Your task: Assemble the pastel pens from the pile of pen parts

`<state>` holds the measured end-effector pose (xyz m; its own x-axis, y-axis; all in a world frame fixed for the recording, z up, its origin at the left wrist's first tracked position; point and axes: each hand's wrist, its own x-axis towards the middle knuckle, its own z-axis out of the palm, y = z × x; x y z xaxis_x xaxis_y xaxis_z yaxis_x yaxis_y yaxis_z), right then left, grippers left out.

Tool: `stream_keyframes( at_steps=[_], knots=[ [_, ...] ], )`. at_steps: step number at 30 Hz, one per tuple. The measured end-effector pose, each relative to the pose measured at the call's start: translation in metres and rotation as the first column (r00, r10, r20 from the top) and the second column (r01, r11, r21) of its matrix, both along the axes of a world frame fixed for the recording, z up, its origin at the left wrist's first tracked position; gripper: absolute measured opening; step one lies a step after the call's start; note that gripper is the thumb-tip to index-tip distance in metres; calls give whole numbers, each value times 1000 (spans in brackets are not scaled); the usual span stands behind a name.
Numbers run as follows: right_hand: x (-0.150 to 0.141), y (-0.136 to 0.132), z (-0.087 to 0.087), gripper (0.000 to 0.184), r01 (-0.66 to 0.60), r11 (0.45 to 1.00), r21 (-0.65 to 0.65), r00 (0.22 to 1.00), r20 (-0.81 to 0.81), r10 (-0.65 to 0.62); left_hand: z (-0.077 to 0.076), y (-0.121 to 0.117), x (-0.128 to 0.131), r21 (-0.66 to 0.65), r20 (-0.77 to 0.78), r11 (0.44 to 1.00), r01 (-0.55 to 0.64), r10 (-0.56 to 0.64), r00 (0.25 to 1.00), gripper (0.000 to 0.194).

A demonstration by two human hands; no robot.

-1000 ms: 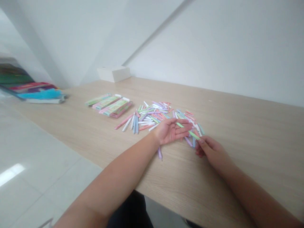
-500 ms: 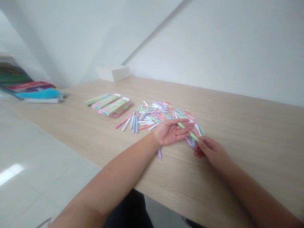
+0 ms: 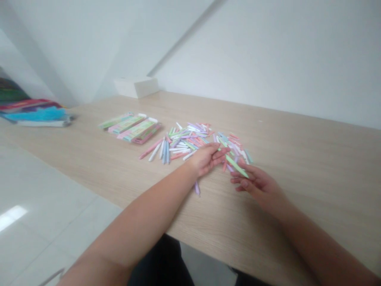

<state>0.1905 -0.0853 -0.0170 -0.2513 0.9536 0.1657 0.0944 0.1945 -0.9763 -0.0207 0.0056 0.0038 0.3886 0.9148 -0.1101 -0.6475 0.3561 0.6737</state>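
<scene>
A light green pen is held slantwise over the wooden table, its pointed end toward my right hand. The fingers of my left hand are curled round the pen's upper part. My right hand is just below the pointed end, fingers apart and thumb off the pen; whether a fingertip touches it from behind I cannot tell. Behind both hands lies a loose pile of pastel pens in white, pink, purple, blue and green. A purple pen lies beside my left wrist, partly hidden by it.
Several flat pastel packs lie left of the pile. A white box stands at the back against the wall. Blue and red packages are stacked at the far left. The table's front edge runs just before my body.
My left hand's fingers have gone from stretched out to curled round the green pen. My right hand has loosened from a pinch on the pen's end, its fingers now apart.
</scene>
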Motion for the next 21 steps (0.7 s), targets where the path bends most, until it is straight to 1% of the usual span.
stream_keyframes(
  at_steps=[4, 7, 9, 13, 16, 21],
  knots=[
    [-4, 0, 0, 52, 44, 999, 1, 999, 27, -44, -1, 0, 6, -13, -99, 998, -64, 62, 993, 10],
    [-7, 1, -2, 49, 90, 996, 16, 995, 42, -90, -5, 1, 10, -14, -153, 989, -144, 141, 978, 8],
    [-8, 2, -3, 46, 120, 992, 30, 992, 44, -121, -8, 1, 13, -10, -170, 984, -176, 172, 970, 11],
    [-8, 2, -4, 39, 197, 978, 73, 980, 27, -199, -12, 0, 16, -19, -151, 989, -148, 144, 978, 19],
    [-5, 3, -4, 39, 227, 968, 103, 971, 48, -233, -13, 0, 17, -40, -123, 989, -142, 136, 983, 23],
    [-4, 4, -3, 40, 253, 962, 107, 962, 79, -262, -13, 1, 15, 3, -144, 988, -156, 155, 977, 22]
  ],
)
